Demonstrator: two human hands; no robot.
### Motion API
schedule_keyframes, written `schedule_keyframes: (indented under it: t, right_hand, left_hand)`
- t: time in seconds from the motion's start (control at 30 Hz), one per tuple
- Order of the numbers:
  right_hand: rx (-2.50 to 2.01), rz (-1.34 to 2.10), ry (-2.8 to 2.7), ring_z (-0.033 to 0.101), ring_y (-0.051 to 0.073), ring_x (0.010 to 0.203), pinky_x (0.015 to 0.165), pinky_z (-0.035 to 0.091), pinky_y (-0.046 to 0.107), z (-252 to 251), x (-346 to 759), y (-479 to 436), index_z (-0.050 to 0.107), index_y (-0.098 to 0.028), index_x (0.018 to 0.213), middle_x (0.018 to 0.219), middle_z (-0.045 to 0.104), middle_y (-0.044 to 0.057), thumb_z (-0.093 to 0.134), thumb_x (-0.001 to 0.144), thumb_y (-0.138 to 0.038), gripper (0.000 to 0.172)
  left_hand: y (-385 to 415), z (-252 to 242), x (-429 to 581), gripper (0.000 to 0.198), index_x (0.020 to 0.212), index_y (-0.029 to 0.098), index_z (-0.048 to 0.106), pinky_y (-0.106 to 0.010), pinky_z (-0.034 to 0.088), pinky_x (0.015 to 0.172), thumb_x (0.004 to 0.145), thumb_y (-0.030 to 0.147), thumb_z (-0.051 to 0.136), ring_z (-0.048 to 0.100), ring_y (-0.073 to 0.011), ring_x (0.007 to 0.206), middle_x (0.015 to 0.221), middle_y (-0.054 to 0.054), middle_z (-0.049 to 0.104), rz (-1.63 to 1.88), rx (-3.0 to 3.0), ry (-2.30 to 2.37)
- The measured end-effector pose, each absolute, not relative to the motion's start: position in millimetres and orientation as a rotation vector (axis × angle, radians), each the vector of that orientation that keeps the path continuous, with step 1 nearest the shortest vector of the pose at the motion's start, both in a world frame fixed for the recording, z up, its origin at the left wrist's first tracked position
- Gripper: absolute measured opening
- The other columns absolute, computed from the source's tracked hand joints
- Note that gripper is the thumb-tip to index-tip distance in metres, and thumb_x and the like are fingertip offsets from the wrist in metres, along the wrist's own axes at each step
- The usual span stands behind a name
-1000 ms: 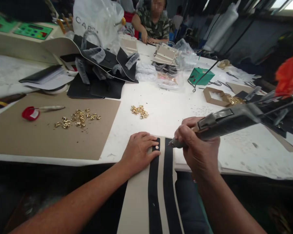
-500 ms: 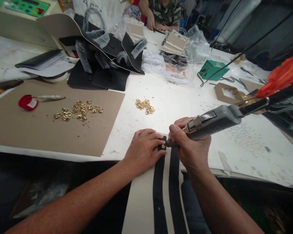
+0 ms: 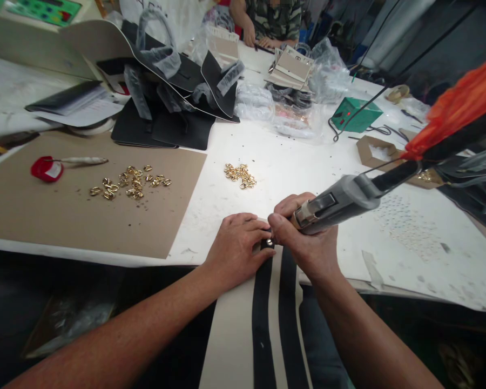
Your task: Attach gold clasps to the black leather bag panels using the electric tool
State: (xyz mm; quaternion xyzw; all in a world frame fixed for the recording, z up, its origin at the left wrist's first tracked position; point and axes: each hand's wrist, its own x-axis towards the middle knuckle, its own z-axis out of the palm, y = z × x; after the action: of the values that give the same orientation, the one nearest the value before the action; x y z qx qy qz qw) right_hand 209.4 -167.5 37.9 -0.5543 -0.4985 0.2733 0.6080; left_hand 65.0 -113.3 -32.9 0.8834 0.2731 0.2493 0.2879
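Observation:
My right hand [image 3: 314, 243] is wrapped round a grey electric screwdriver [image 3: 340, 201] with a lever on its side, slanting down to the left. Its tip is hidden behind my fingers, close to a small shiny metal screw head [image 3: 270, 242] at the end of a black strap [image 3: 263, 308]. My left hand [image 3: 235, 248] holds that strap end down, thumb and forefinger on either side of the metal piece. A second black strap [image 3: 288, 308] runs alongside. Both lie on a beige panel [image 3: 230, 340] that hangs over the table's front edge.
Gold metal rings [image 3: 133, 181] lie on a brown board [image 3: 162, 216]; more gold pieces [image 3: 240, 175] sit on the white table. Black bag panels [image 3: 182, 132], a green box [image 3: 354, 114] and a cardboard box [image 3: 375, 151] stand behind. Across the table a person [image 3: 273, 21] works.
The screwdriver and my right hand have shifted slightly left, closer to the metal piece, and the tip is now hidden. A red light shows on the green box. My left hand has hardly moved.

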Motion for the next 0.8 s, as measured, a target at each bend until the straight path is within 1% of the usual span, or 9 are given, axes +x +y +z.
schedule_keyframes:
  t: [0.13, 0.23, 0.4, 0.53, 0.67, 0.73, 0.8]
  right_hand:
    - [-1.256, 0.646, -1.173, 0.056, 0.012, 0.057, 0.051, 0.048, 0.027, 31.9, 211.6, -166.1, 0.062, -0.022, 0.082, 0.073, 0.065, -0.003, 0.080, 0.086, -0.028, 0.020]
    - [-1.251, 0.648, -1.159, 0.055, 0.012, 0.055, 0.051, 0.048, 0.027, 27.9, 211.4, -165.9, 0.060, -0.022, 0.079, 0.068, 0.062, -0.004, 0.080, 0.087, -0.031, 0.023]
    - [-1.240, 0.651, -1.147, 0.055, 0.013, 0.055, 0.051, 0.047, 0.027, 24.2, 211.9, -164.2, 0.061, -0.023, 0.078, 0.066, 0.060, -0.004, 0.083, 0.084, -0.030, 0.024]
    - [-1.200, 0.661, -1.149, 0.058, 0.014, 0.060, 0.052, 0.048, 0.027, 22.9, 213.8, -159.8, 0.060, -0.022, 0.074, 0.066, 0.061, -0.003, 0.086, 0.080, -0.030, 0.027]
    - [-1.026, 0.711, -1.163, 0.058, 0.014, 0.061, 0.052, 0.048, 0.027, 39.4, 221.3, -163.8, 0.062, -0.023, 0.080, 0.071, 0.062, -0.003, 0.087, 0.078, -0.032, 0.027]
    - [-0.993, 0.621, -1.133, 0.060, 0.015, 0.062, 0.055, 0.051, 0.029, 54.4, 229.7, -176.3, 0.062, -0.023, 0.082, 0.075, 0.064, -0.002, 0.088, 0.077, -0.038, 0.030]
    - [-1.060, 0.508, -1.057, 0.060, 0.015, 0.060, 0.055, 0.051, 0.030, 66.3, 241.5, -198.8, 0.064, -0.023, 0.082, 0.075, 0.064, -0.001, 0.088, 0.077, -0.044, 0.032]
  left_hand:
    - [-113.8, -32.4, 65.3, 0.020, 0.113, 0.031, 0.075, -0.054, 0.041, 0.111, 0.093, 0.035, 0.072, 0.058, -0.0299, 0.129, 0.131, 0.001, 0.074, 0.666, 2.359, 0.732]
    - [-113.7, -31.8, 65.3, 0.019, 0.110, 0.032, 0.076, -0.055, 0.041, 0.110, 0.091, 0.032, 0.074, 0.058, -0.0304, 0.128, 0.128, 0.001, 0.075, 0.660, 2.351, 0.745]
    - [-113.3, -30.7, 65.5, 0.018, 0.108, 0.032, 0.077, -0.055, 0.041, 0.110, 0.091, 0.031, 0.073, 0.058, -0.0305, 0.129, 0.131, 0.001, 0.074, 0.661, 2.352, 0.747]
    - [-113.9, -29.3, 65.7, 0.022, 0.111, 0.032, 0.077, -0.054, 0.043, 0.110, 0.089, 0.031, 0.076, 0.059, -0.0311, 0.127, 0.124, -0.001, 0.076, 0.660, 2.353, 0.774]
    - [-114.0, -28.7, 65.2, 0.028, 0.114, 0.031, 0.076, -0.053, 0.042, 0.110, 0.086, 0.035, 0.081, 0.059, -0.0309, 0.128, 0.125, 0.000, 0.077, 0.672, 2.379, 0.777]
    - [-113.9, -28.7, 64.9, 0.028, 0.113, 0.031, 0.076, -0.053, 0.041, 0.111, 0.086, 0.035, 0.082, 0.058, -0.0306, 0.130, 0.127, 0.001, 0.077, 0.671, 2.406, 0.758]
    - [-114.0, -28.8, 64.9, 0.026, 0.111, 0.030, 0.077, -0.053, 0.040, 0.112, 0.086, 0.035, 0.082, 0.058, -0.0300, 0.130, 0.128, 0.002, 0.077, 0.670, 2.426, 0.750]
